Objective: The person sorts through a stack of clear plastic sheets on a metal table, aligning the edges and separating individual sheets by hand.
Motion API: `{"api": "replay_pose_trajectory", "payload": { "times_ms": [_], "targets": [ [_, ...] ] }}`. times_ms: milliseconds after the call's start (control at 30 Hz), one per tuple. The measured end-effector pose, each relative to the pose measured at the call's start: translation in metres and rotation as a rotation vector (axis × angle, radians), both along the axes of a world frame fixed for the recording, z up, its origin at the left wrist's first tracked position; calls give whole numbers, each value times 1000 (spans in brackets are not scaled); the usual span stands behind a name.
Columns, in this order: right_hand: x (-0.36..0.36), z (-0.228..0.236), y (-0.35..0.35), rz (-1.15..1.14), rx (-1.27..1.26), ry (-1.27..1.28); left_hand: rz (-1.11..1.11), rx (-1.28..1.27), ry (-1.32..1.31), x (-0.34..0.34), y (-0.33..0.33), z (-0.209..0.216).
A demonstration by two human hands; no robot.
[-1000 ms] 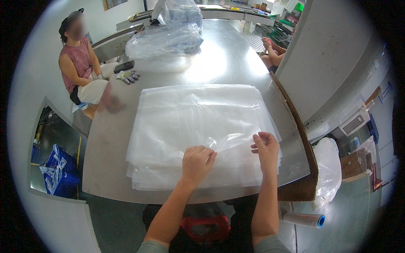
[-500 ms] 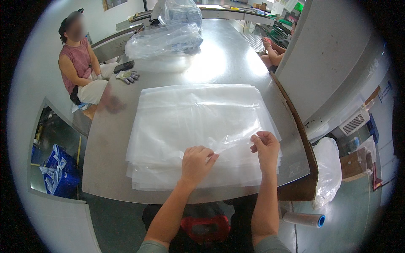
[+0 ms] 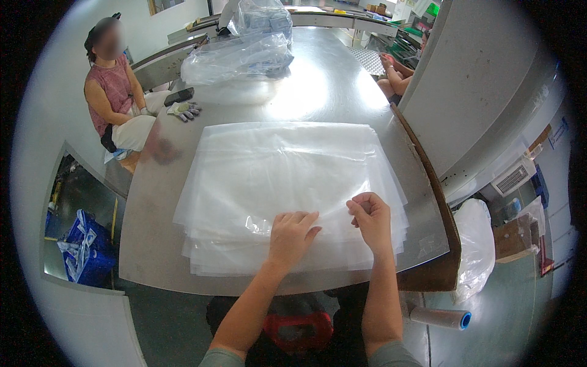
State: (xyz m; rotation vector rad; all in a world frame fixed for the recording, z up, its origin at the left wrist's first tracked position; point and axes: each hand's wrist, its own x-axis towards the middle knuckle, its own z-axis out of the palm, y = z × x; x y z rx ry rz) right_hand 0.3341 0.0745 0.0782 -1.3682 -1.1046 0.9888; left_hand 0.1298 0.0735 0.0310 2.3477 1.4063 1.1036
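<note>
A stack of translucent plastic sheets or flat bags [image 3: 263, 177] lies in front of me, its near edges uneven. My left hand [image 3: 295, 235] rests on the near part of the stack, fingers stretched over the plastic and thumb apart. Just right of it, my right hand [image 3: 372, 220] is closed in a pinch, thumb against forefinger, at the top plastic sheet. The exact edge between those fingertips is hard to see.
The stack lies on a metal table [image 3: 156, 244] with a cardboard strip [image 3: 437, 196] along its right edge. Farther off are bagged goods [image 3: 238, 58], a glove [image 3: 183, 111] and a dark phone-like object [image 3: 180, 96]. A person [image 3: 113, 85] sits at the left; another's arms [image 3: 397, 73] show at far right.
The top sheet has shifted left, its left corner sticking out farther past the stack. My right hand has moved left, and my left hand slightly right, bringing them closer together.
</note>
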Motion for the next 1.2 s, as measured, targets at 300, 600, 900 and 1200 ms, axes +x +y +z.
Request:
{"api": "replay_pose_trajectory", "payload": {
  "times_ms": [300, 600, 900, 1200],
  "targets": [
    [5, -1, -1, -17, 1, -16, -64, 1, -78, 4, 0, 0],
    [9, 2, -6, 211, 76, -75, -67, -86, -111, 2, -1, 0],
    [5, -6, -3, 173, 69, -7, -64, -41, -147, 7, -2, 4],
    [-1, 4, -8, 220, -16, -60, -112, -36, -200, 9, -3, 5]
  ]
}}
